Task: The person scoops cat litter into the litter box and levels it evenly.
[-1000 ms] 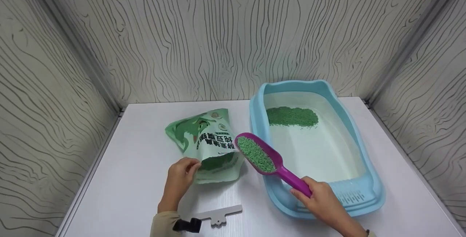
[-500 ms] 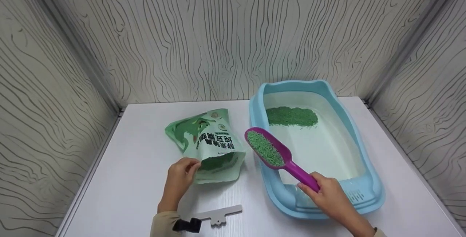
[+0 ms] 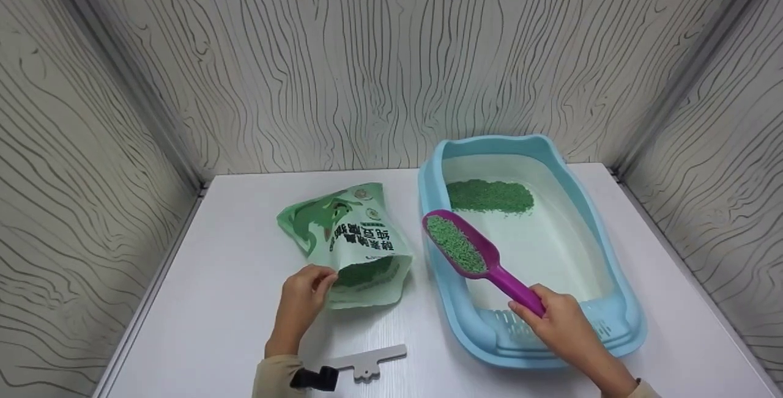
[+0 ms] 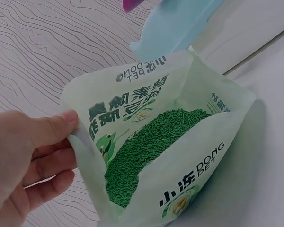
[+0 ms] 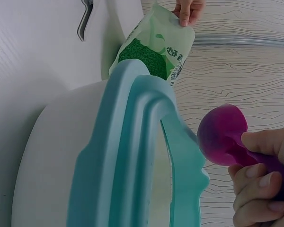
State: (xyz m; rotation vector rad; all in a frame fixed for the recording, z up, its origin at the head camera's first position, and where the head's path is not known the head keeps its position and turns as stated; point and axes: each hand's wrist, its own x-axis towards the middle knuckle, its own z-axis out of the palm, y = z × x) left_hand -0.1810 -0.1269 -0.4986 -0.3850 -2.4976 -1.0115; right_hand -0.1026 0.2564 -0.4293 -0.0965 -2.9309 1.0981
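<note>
My right hand (image 3: 560,321) grips the handle of a magenta scoop (image 3: 492,257), which is heaped with green litter pellets (image 3: 454,244). The scoop hangs over the left rim of a light blue litter box (image 3: 435,190), its bowl tilted toward the upper left. In the right wrist view, fingers and thumb wrap the scoop handle (image 5: 260,161). My left hand (image 3: 306,294) pinches the edge of a pale green litter bag (image 3: 367,251) at its mouth. The left wrist view shows the bag's mouth spread wide, with green pellets (image 4: 151,146) inside.
Inside the litter box lies a patch of green pellets (image 3: 492,196) near its back wall. A grey bag clip (image 3: 367,362) rests on the white table (image 3: 214,300) by my left sleeve. Wood-grain patterned panels (image 3: 367,68) enclose the back and sides.
My right hand has carried the loaded scoop rightward and slightly back, from beside the bag's mouth to over the litter box's left rim. The left hand and bag stay in place.
</note>
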